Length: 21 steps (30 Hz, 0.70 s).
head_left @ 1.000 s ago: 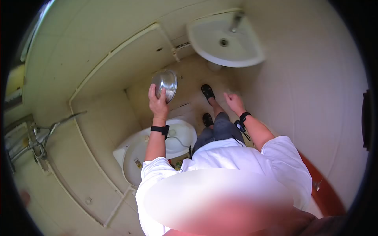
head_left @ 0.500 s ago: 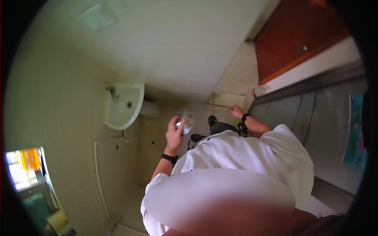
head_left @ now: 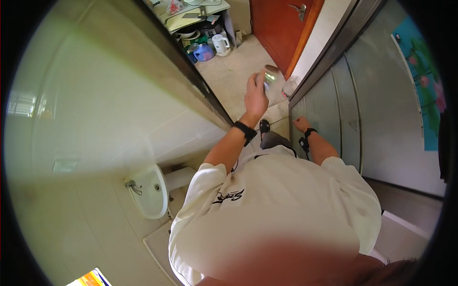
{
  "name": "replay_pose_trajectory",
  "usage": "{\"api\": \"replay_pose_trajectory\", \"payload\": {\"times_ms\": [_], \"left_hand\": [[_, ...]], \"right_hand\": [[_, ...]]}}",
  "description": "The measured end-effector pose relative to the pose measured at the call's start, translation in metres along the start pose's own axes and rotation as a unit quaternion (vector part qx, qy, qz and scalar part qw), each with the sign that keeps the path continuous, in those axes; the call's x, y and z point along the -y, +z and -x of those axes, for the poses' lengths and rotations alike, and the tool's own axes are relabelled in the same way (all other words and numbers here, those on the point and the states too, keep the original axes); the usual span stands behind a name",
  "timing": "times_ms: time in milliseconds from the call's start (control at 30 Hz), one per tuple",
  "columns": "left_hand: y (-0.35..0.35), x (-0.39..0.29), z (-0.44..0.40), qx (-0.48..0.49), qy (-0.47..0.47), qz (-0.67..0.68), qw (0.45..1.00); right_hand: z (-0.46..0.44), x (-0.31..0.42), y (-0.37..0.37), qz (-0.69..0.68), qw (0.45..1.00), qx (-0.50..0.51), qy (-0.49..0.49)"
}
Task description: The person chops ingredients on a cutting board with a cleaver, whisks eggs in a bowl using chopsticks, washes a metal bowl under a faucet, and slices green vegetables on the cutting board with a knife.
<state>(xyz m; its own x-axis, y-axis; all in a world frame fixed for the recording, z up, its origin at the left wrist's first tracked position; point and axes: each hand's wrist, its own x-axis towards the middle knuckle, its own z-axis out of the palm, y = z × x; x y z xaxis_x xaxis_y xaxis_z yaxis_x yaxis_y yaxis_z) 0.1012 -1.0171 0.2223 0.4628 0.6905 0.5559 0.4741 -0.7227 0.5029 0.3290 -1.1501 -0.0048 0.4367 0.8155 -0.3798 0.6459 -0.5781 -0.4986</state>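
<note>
Head view, left hand holding bowl, pale floor, red door, sink

White-shirted person from above | left hand grips shiny, blurred bowl | right hand loosely fisted near grey panel | red door ahead | white sink left

Black script lettering on chest of white shirt, slanted, too small and blurred to read into words.
</note>
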Motion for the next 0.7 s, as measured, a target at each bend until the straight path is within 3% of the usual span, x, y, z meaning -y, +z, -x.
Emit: {"api": "replay_pose_trajectory", "payload": {"times_ms": [67, 100, 133, 167, 233, 300, 367, 433, 567, 633, 700], "left_hand": [[0.033, 0.02, -0.027, -0.106, -0.16, 0.136, 0.972], [0.046, 0.025, -0.044, -0.099, -0.163, 0.138, 0.972], [0.058, 0.035, -0.061, -0.097, -0.27, 0.297, 0.911], [0.069, 0.047, -0.082, -0.091, -0.37, 0.441, 0.813], [0.119, 0.103, -0.108, -0.083, -0.382, 0.446, 0.805], [0.127, 0.129, -0.137, -0.096, -0.434, 0.535, 0.719], [0.135, 0.144, -0.168, -0.104, -0.481, 0.527, 0.693], [0.151, 0.164, -0.19, -0.104, -0.564, 0.506, 0.644], [0.154, 0.227, -0.215, -0.113, -0.577, 0.444, 0.677], [0.143, 0.263, -0.216, -0.168, -0.611, 0.442, 0.635], [0.132, 0.296, -0.214, -0.279, -0.675, 0.415, 0.542]], "right_hand": [[-0.019, -0.002, 0.001, -0.029, 0.999, 0.029, 0.001], [-0.03, -0.001, -0.007, -0.031, 0.999, 0.032, 0.008], [-0.046, 0.004, -0.013, -0.02, 0.997, 0.064, 0.024], [-0.062, 0.008, -0.018, -0.01, 0.995, 0.096, 0.039], [-0.107, 0.006, -0.022, -0.029, 0.994, 0.103, 0.034], [-0.163, 0.009, -0.01, -0.046, 0.994, 0.102, 0.011], [-0.186, 0.013, -0.01, -0.052, 0.999, 0.01, -0.008], [-0.21, 0.021, -0.029, -0.05, 0.996, 0.069, 0.032], [-0.267, 0.041, -0.039, -0.011, 0.996, 0.083, -0.038], [-0.297, 0.047, -0.042, -0.014, 0.996, 0.08, -0.048], [-0.327, 0.054, -0.048, -0.005, 0.99, 0.14, -0.025]]}}
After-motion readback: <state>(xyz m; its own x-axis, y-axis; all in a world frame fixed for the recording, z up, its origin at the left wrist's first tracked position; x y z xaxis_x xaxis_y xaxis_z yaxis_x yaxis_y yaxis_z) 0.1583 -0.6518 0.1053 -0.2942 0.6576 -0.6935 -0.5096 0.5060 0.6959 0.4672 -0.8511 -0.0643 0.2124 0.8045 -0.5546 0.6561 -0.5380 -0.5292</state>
